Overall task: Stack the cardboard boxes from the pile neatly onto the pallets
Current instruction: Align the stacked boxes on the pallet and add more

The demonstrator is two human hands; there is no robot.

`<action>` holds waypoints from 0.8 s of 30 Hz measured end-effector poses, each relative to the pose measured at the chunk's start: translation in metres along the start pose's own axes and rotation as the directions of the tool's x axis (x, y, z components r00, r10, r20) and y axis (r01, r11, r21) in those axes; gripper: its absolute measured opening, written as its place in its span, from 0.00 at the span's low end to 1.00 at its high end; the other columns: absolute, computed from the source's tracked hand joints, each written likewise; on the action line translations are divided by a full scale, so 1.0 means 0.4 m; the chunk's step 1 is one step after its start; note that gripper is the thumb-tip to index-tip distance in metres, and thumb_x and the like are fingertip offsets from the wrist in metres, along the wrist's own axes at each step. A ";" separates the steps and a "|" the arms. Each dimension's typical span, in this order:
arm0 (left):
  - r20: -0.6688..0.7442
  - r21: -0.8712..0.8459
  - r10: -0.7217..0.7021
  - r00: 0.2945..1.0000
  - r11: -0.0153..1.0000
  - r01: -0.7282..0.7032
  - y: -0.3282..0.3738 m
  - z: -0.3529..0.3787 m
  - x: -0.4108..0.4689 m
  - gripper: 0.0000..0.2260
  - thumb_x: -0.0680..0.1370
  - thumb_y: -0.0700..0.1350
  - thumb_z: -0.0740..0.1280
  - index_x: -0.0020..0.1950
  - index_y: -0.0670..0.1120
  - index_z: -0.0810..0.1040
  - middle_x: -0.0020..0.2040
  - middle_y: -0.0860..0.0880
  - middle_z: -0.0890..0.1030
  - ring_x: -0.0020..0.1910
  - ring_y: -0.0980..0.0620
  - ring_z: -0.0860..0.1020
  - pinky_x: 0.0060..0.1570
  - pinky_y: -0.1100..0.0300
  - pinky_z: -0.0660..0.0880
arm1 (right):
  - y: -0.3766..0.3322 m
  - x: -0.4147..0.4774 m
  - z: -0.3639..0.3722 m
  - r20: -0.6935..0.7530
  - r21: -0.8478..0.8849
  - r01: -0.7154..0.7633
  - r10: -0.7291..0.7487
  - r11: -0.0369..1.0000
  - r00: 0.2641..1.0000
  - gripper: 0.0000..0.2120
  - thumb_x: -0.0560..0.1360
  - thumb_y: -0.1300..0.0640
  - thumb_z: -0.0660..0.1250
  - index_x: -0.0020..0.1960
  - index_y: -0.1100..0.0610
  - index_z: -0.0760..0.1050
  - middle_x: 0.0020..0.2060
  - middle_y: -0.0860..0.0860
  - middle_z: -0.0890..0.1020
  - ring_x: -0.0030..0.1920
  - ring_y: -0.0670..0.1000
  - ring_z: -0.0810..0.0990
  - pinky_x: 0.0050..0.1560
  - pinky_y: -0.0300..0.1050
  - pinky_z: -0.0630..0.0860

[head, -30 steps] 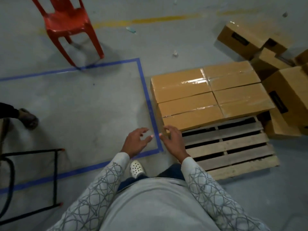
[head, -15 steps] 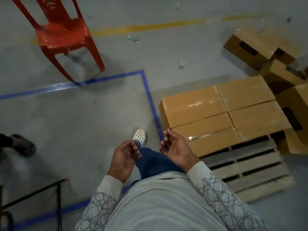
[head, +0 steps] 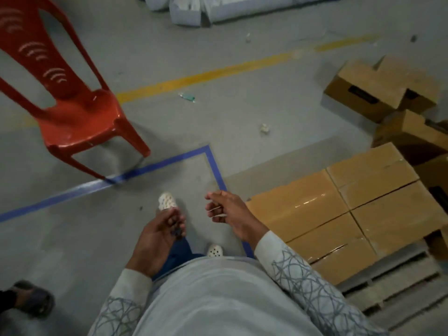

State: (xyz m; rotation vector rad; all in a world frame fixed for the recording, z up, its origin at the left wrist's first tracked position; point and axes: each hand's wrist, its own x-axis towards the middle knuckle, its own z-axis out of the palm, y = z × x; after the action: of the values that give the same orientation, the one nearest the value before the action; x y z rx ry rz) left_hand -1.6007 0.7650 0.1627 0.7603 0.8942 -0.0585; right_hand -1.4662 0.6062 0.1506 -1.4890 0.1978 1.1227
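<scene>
"Grey floor (head: 242,112), blue tape (head: 213,163). Where are the boxes (head: 339,209)?"

"Packed tight on the pallet (head: 388,294), I think so they stay neat. More lie in a pile (head: 378,90) behind."

"And the hands?"

"Left hand (head: 157,238) and right hand (head: 228,212) hold nothing, fingers loosely curled, maybe free for another box."

Grey concrete floor (head: 242,122) marked with a blue tape line (head: 214,166) and a yellow stripe (head: 206,75). On it stand a red chair (head: 80,122), a wooden pallet (head: 388,295), a pile of cardboard boxes (head: 368,88) and pale wrapped bundles (head: 191,10).
</scene>
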 end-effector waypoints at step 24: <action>0.364 0.803 -0.280 0.888 0.578 -0.146 0.792 0.949 1.216 0.07 0.82 0.37 0.65 0.44 0.42 0.76 0.40 0.42 0.83 0.36 0.47 0.79 0.35 0.60 0.74 | -0.835 0.732 -0.475 -0.635 0.367 0.139 0.139 0.920 0.760 0.07 0.82 0.51 0.67 0.54 0.53 0.81 0.38 0.47 0.85 0.38 0.47 0.81 0.45 0.46 0.76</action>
State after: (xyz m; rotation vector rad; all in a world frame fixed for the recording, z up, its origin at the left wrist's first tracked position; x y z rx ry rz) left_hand -0.9187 0.8891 0.1402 1.5141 0.3846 -0.7571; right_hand -0.9887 0.6774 0.1344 -1.4486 0.8659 0.4639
